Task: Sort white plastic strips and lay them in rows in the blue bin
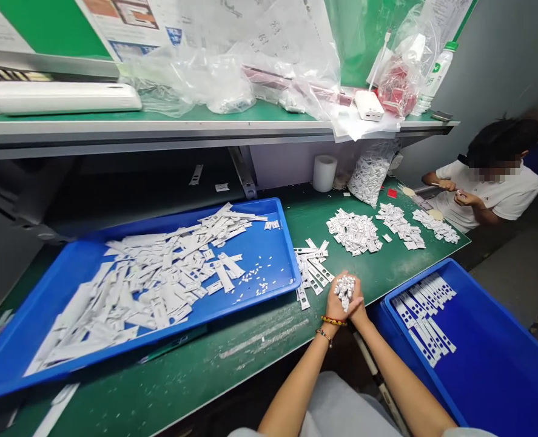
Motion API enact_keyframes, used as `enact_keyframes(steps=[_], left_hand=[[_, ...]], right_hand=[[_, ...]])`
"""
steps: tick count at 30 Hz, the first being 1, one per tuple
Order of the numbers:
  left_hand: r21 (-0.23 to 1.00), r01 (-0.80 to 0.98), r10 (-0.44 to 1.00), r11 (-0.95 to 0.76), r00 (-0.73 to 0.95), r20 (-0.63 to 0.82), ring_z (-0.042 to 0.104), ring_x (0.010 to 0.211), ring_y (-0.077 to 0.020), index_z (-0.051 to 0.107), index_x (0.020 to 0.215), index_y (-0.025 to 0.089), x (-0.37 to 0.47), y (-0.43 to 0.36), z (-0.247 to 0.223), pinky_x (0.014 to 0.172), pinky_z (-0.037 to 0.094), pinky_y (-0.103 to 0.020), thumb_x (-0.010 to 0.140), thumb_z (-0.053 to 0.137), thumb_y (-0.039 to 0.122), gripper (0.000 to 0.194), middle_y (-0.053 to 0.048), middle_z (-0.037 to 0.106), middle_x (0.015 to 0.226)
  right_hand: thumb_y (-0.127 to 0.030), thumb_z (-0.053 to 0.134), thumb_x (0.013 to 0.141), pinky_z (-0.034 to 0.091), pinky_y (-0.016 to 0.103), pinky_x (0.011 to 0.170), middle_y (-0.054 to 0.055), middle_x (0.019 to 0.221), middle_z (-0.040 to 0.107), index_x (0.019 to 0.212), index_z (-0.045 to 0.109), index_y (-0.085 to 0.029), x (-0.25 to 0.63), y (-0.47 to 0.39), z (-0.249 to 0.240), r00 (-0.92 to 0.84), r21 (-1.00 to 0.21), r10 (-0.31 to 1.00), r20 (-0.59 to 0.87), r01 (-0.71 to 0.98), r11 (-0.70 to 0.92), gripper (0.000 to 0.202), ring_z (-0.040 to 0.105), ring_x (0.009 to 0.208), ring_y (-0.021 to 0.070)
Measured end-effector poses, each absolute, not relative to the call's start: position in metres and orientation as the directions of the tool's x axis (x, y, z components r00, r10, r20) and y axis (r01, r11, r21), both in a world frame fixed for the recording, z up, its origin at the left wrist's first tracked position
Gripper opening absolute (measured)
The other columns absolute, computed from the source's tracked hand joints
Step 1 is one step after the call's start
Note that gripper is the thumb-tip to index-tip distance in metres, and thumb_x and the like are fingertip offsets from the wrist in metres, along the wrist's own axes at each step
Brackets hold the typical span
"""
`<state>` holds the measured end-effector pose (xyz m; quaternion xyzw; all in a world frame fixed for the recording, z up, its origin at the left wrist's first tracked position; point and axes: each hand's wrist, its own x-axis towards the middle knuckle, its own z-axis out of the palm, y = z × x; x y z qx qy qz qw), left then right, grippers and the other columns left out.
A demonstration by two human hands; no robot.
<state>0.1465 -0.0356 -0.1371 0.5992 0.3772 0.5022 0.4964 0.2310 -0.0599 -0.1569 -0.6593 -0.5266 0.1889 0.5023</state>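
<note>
Small white parts are heaped up right at the surface's near edge, sitting in a cup made by the left hand and right hand, both half curled and pressed together. Just off that edge, to the right, there's a blue bin with rows of white strips. Looser strips lie just beyond the hands, beside a big blue tray loaded with white pieces. Past those, three white piles run toward the surface's right corner, with a stuffed clear bag and a white roll behind. Off the right end, a co-worker is handling something small, can't tell what.
</note>
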Motion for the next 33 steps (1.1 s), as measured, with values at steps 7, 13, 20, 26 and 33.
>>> enact_keyframes(steps=[7,13,20,26,33], left_hand=[[0.988,-0.122,0.99,0.089,0.121,-0.074,0.065,0.107,-0.0318,0.066,0.102,0.02,0.153,-0.023,-0.139,0.101,0.047,-0.056,0.072,0.066,0.047,0.04,-0.009,0.073,0.1],[0.932,-0.21,0.954,0.294,0.115,-0.275,0.06,0.119,-0.03,0.062,0.112,0.021,0.166,-0.055,-0.128,0.107,0.046,-0.046,0.073,0.07,0.033,0.042,-0.007,0.066,0.124],[0.847,-0.134,0.822,0.514,0.357,-0.443,0.069,0.102,-0.0292,0.062,0.109,0.022,0.207,-0.138,-0.122,0.087,0.058,-0.043,0.074,0.069,0.038,0.04,-0.01,0.071,0.112],[0.64,-0.196,0.613,0.743,0.583,-0.534,0.072,0.08,-0.0283,0.066,0.099,0.012,0.258,-0.178,-0.105,0.073,0.059,-0.039,0.057,0.085,0.035,0.051,-0.011,0.075,0.09],[0.56,-0.143,0.505,0.816,0.647,-0.571,0.071,0.076,-0.0229,0.068,0.097,0.012,0.297,-0.198,-0.093,0.073,0.058,-0.034,0.047,0.09,0.027,0.057,-0.008,0.075,0.088]], right_hand=[[-0.019,0.06,0.077,0.025,0.048,0.116,0.021,0.153,0.016,0.151,0.01,-0.015,0.229,-0.057,-0.131,0.136,-0.766,0.969,0.207,0.639,0.074,0.089,0.023,0.144,0.0282],[-0.018,0.065,0.069,0.014,0.051,0.119,0.022,0.158,0.009,0.152,-0.009,-0.011,0.25,-0.09,-0.097,-0.028,-0.725,0.998,0.05,0.687,0.056,0.111,0.006,0.148,0.0289],[-0.023,0.064,0.074,0.019,0.046,0.12,0.014,0.16,0.013,0.154,0.006,-0.018,0.297,-0.213,-0.07,0.097,-0.849,0.982,-0.165,0.492,-0.191,0.099,0.014,0.147,0.0269],[-0.024,0.07,0.072,0.054,0.038,0.092,0.007,0.123,0.058,0.126,0.06,-0.026,0.336,-0.28,-0.072,0.585,-0.89,0.792,-0.172,0.252,-0.38,0.055,0.06,0.107,0.0233],[-0.042,0.074,0.07,0.054,0.038,0.076,0.007,0.094,0.073,0.099,0.075,-0.02,0.374,-0.312,-0.076,0.686,-0.93,0.687,-0.238,0.042,-0.364,0.036,0.065,0.083,0.0248]])
